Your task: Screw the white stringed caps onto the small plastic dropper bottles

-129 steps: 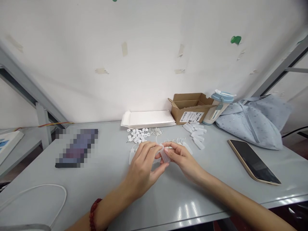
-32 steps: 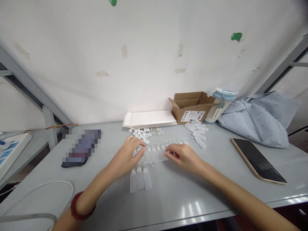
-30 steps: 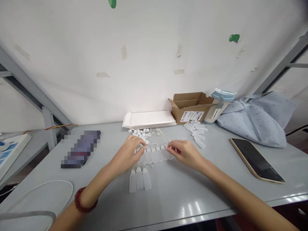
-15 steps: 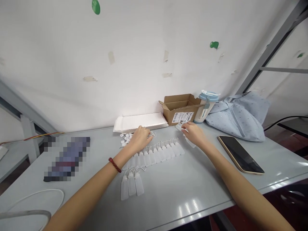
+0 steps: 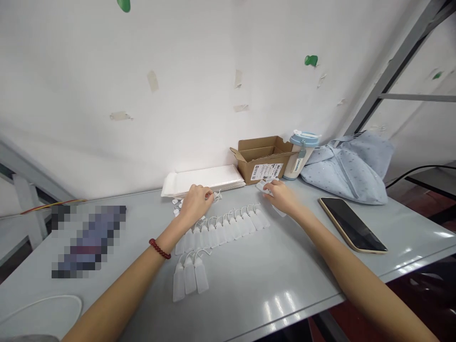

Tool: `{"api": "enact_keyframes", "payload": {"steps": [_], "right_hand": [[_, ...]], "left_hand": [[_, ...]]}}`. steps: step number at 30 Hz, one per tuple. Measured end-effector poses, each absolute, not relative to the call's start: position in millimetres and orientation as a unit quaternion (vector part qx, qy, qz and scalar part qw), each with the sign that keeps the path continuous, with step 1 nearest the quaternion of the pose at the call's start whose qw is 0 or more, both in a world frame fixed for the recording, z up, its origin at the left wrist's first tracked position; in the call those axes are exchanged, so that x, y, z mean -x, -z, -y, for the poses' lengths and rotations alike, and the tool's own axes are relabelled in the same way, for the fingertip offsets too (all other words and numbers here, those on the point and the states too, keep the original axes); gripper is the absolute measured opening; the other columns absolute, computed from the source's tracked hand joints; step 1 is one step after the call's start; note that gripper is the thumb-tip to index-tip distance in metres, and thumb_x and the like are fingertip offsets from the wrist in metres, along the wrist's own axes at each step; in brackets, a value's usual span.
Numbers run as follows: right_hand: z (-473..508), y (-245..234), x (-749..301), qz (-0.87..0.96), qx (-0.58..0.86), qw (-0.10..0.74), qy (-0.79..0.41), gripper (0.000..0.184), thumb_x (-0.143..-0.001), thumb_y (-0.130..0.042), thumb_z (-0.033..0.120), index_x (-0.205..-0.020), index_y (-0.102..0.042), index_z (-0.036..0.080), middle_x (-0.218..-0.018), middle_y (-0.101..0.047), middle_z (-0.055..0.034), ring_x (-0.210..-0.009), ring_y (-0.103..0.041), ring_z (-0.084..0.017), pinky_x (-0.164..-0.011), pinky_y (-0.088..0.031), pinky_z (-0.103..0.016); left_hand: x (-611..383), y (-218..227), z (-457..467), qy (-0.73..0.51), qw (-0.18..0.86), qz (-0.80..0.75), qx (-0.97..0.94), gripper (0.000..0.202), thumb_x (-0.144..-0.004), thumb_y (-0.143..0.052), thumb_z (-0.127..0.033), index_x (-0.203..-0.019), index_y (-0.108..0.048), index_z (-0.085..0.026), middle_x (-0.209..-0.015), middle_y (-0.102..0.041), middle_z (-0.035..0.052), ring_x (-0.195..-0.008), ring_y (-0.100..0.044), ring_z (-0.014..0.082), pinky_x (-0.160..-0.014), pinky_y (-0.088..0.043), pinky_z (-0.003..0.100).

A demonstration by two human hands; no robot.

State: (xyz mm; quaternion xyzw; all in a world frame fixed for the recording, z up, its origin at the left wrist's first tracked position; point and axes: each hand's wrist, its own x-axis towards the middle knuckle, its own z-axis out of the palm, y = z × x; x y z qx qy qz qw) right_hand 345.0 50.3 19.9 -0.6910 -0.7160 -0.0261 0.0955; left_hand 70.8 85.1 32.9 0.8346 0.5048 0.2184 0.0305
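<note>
My left hand [image 5: 195, 203] is over a small heap of white nozzle caps [image 5: 175, 210] and thin curved tubes [image 5: 218, 195]. Its thumb and fingers are pinched together, and whatever lies between them is too small to make out. My right hand [image 5: 280, 195] has its fingers closed on a small translucent squeeze bottle [image 5: 261, 185] in front of the carton; another bottle [image 5: 279, 211] lies partly under this hand. Between the hands runs a slanting row of translucent squeeze bottles [image 5: 228, 230] with curved tubes. Three more such bottles [image 5: 190, 277] lie nearer to me.
White padded envelopes [image 5: 206, 179] are stacked against the wall. Beside them stand an open carton [image 5: 263, 161] and a blue-lidded cup [image 5: 301, 156]. Further right are a light blue bag [image 5: 344, 173] and a phone [image 5: 351, 223]. A blurred-out item [image 5: 92, 240] lies at left.
The view has shifted slightly, moving everything a little left. My left hand's fingers have drawn into a pinch over the heap; my right hand stays by the bottles near the carton.
</note>
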Motion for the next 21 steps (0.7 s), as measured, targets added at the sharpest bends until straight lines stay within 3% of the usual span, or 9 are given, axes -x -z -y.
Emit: {"api": "enact_keyframes", "payload": {"steps": [16,21], "right_hand": [[-50.8,-15.0,-343.0,0.728,0.68,0.079,0.037,0.022,-0.088,-0.052,0.02,-0.107,-0.062,0.017,-0.102,-0.061,-0.0125,-0.098,-0.053,-0.026,-0.072,-0.041,-0.03],[-50.5,-14.8,-340.4,0.727,0.679,0.085,0.064,0.028,-0.088,-0.051,0.022,-0.115,-0.06,0.018,-0.11,-0.057,-0.0155,-0.105,-0.046,-0.03,-0.079,-0.04,-0.036]], "left_hand": [[-70.0,-35.9,-87.7,-0.236,0.037,-0.477,-0.846,0.02,-0.077,-0.047,-0.017,-0.065,-0.062,-0.02,-0.073,-0.067,0.0055,-0.081,-0.057,0.0246,-0.067,-0.044,0.033],[-69.5,-29.7,-91.1,-0.242,0.019,-0.475,-0.846,0.016,-0.077,-0.048,-0.016,-0.067,-0.06,-0.019,-0.07,-0.063,0.0052,-0.075,-0.058,0.0226,-0.064,-0.045,0.032]]}}
